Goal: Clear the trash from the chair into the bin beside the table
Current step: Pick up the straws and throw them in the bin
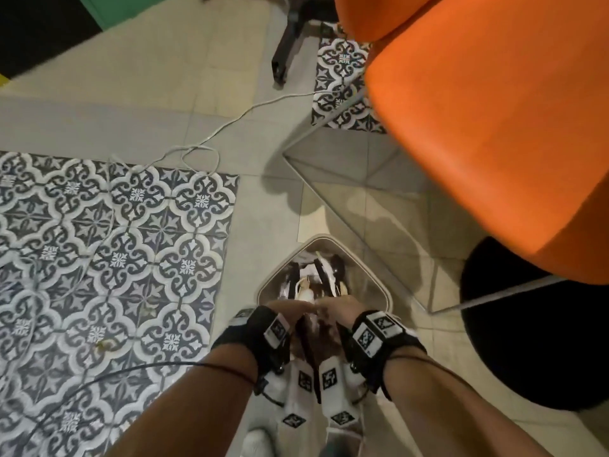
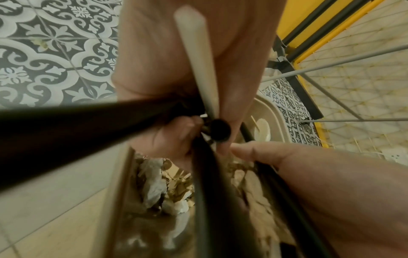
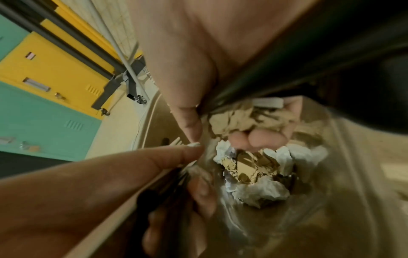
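Patterned and plain tiles cover the floor (image 1: 108, 225) where one bin (image 1: 382, 293) stands beside one orange chair (image 1: 487, 133). We see two hands over the bin's mouth: our left hand (image 1: 283, 308) has its fingers (image 2: 176, 137) curled round black and white sticks; we count one white stick (image 2: 198, 57), the black ones blur together. Our right hand (image 1: 339, 308) clutches crumpled brown paper (image 3: 243, 118). Below lies more paper trash (image 3: 253, 174), too jumbled to count.

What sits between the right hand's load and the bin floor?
Nothing solid. In the right wrist view the right hand grips brown crumpled paper directly above white and brown wads already lying in the bin.
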`<action>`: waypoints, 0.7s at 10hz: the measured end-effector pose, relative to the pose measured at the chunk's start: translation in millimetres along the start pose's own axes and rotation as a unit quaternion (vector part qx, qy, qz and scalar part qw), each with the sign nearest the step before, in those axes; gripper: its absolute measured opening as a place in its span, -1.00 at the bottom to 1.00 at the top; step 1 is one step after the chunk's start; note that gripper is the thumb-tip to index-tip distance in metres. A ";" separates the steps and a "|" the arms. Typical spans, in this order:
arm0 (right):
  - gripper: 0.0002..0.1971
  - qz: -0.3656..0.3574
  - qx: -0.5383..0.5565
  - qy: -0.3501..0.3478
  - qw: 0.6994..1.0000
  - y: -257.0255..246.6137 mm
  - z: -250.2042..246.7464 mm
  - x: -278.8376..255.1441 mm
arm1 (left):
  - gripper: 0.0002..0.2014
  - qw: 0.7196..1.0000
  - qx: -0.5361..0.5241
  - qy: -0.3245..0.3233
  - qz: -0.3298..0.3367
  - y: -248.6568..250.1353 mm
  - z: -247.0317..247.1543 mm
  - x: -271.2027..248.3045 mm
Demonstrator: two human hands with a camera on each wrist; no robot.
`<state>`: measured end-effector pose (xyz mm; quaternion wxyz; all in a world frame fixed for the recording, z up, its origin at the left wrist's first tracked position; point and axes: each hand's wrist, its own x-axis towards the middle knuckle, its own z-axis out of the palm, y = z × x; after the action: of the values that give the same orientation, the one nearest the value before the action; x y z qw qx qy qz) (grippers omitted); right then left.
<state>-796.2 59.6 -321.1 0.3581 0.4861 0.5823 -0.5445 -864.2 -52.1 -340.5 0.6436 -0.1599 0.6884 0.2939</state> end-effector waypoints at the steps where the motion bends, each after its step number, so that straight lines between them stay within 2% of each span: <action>1: -0.61 -0.013 0.004 0.004 1.000 -7.4 -5.3 9.0 | -0.47 1.000 0.007 -0.001 0.014 2.4 -5.5 23.2; 2: -0.60 -0.006 0.048 0.045 0.998 -4.5 -8.8 12.3 | -0.52 1.000 -0.011 -0.007 0.024 10.1 1.5 15.1; 3: -0.59 -0.001 0.088 0.039 0.995 -2.5 -10.2 7.7 | -0.69 0.993 -0.081 -0.053 0.071 12.2 7.3 20.6; 4: -0.54 0.005 0.122 0.031 0.992 0.4 -8.7 -0.7 | -0.73 0.983 -0.162 -0.033 0.074 12.0 9.1 21.6; 5: -0.71 -0.014 0.130 0.025 0.991 6.4 -6.9 -17.2 | -0.81 0.985 -0.143 0.021 0.099 11.3 7.5 -3.7; 6: -0.65 -0.047 0.164 0.044 0.984 8.4 -4.0 -39.9 | -0.46 0.985 -0.104 0.085 0.107 2.7 8.0 -20.5; 7: -0.41 -0.071 0.145 0.077 0.984 8.8 -2.6 -72.2 | -0.66 0.982 -0.032 0.115 0.147 6.3 11.5 -69.4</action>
<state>-768.0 48.9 -254.9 0.1991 0.5307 0.5559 -0.6080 -850.5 -51.2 -271.2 0.5041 -0.1100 0.7643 0.3868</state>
